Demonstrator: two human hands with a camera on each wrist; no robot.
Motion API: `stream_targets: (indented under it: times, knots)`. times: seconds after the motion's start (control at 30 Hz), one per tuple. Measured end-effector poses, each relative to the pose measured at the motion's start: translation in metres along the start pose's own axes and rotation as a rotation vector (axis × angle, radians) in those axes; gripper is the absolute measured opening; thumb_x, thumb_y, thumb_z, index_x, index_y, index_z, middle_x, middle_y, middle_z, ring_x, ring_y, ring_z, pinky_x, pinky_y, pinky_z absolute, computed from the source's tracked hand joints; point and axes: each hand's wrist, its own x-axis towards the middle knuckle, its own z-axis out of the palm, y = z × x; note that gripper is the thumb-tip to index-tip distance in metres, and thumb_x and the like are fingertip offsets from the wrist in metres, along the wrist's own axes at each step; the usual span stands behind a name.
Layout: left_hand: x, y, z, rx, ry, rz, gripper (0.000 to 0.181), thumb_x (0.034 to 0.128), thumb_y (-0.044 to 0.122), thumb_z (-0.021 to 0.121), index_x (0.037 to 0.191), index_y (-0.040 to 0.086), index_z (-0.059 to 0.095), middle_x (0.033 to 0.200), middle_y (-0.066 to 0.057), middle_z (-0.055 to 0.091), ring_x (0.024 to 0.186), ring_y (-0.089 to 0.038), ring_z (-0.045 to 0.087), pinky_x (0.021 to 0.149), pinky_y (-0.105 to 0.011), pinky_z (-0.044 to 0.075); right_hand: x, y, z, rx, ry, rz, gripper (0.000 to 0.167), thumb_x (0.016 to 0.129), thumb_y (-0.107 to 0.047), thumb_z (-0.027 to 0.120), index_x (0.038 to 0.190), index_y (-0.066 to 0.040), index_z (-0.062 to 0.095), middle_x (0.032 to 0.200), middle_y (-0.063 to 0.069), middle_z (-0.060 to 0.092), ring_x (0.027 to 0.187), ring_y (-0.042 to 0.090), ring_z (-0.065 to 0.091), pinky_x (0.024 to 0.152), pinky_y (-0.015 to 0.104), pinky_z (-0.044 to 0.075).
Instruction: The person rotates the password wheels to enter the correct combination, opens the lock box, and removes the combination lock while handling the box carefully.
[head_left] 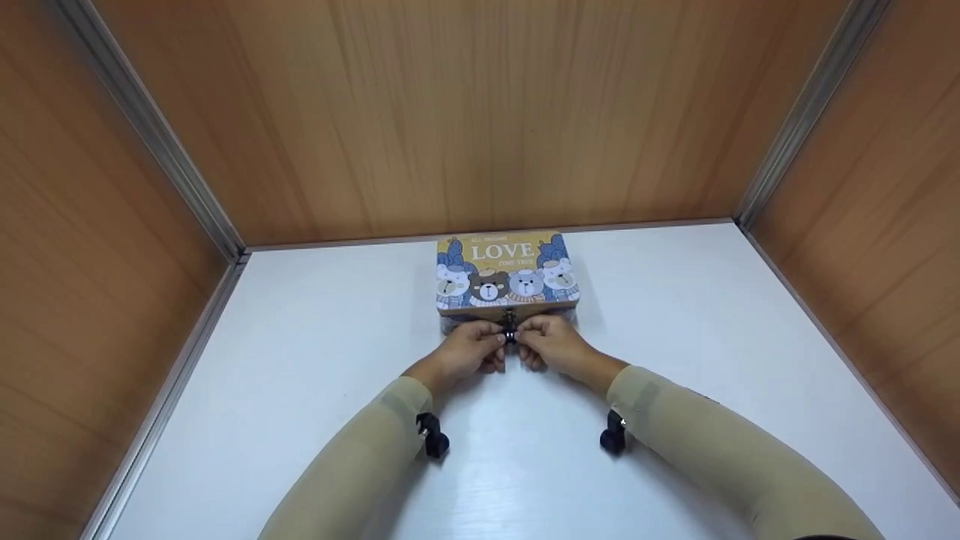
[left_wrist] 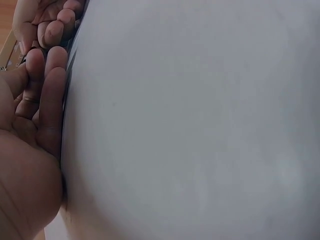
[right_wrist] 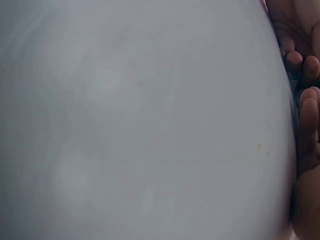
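A rectangular box [head_left: 507,274] with the word LOVE and cartoon bears on its lid sits closed on the white table. At the middle of its front is a metal clasp [head_left: 509,313], and a small black padlock [head_left: 510,337] hangs there. My left hand [head_left: 463,352] pinches the padlock from the left with thumb and forefinger. From the right, my right hand [head_left: 559,349] pinches it the same way. Fingers of both hands hide much of the lock. In the left wrist view, the left hand [left_wrist: 30,125] lies low against the table, its fingertips near the right hand's.
Wood-grain panels [head_left: 525,112] stand behind the table and on both sides, joined by metal corner strips [head_left: 161,135]. The box is close to the back panel. White tabletop [head_left: 300,337] extends on either side of the box and in front of it.
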Motion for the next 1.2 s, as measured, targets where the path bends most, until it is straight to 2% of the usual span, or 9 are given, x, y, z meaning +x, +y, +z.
stream_targets:
  times: [0.3, 0.6, 0.97, 1.2]
  knots:
    - [0.0001, -0.0028, -0.001, -0.012, -0.002, 0.006, 0.022, 0.1202, 0.013, 0.054, 0.125, -0.001, 0.07, 0.093, -0.002, 0.071, 0.082, -0.014, 0.076, 0.075, -0.027, 0.063, 0.0013, 0.0018, 0.0006, -0.003, -0.017, -0.011, 0.015, 0.111, -0.01, 0.064, 0.107, 0.001, 0.074, 0.073, 0.001, 0.071, 0.058, 0.009, 0.065, 0.052, 0.021, 0.056]
    - [0.0004, -0.0017, -0.0004, -0.022, 0.003, 0.004, 0.021, 0.1198, 0.012, 0.053, 0.123, 0.0, 0.069, 0.092, -0.002, 0.071, 0.081, -0.015, 0.075, 0.074, -0.028, 0.064, 0.0007, 0.002, -0.0001, 0.02, -0.009, -0.013, 0.015, 0.108, -0.009, 0.07, 0.116, 0.003, 0.07, 0.075, 0.003, 0.072, 0.059, 0.011, 0.066, 0.053, 0.023, 0.057]
    - [0.0016, -0.0031, -0.002, -0.002, -0.002, 0.007, 0.021, 0.1198, 0.012, 0.053, 0.125, -0.001, 0.068, 0.091, -0.001, 0.069, 0.081, -0.014, 0.075, 0.074, -0.027, 0.063, 0.0018, 0.0029, -0.0012, -0.012, -0.022, -0.015, 0.012, 0.109, -0.01, 0.07, 0.113, 0.002, 0.073, 0.075, 0.002, 0.073, 0.06, 0.01, 0.067, 0.054, 0.023, 0.058]
    - [-0.0001, -0.0015, -0.0017, -0.028, -0.028, 0.012, 0.023, 0.1202, 0.011, 0.052, 0.126, -0.004, 0.067, 0.091, -0.002, 0.067, 0.082, -0.014, 0.075, 0.074, -0.027, 0.063, 0.0036, 0.0035, -0.0014, 0.005, -0.041, -0.005, 0.015, 0.112, -0.012, 0.067, 0.106, 0.0, 0.073, 0.073, 0.001, 0.071, 0.06, 0.009, 0.066, 0.054, 0.022, 0.057]
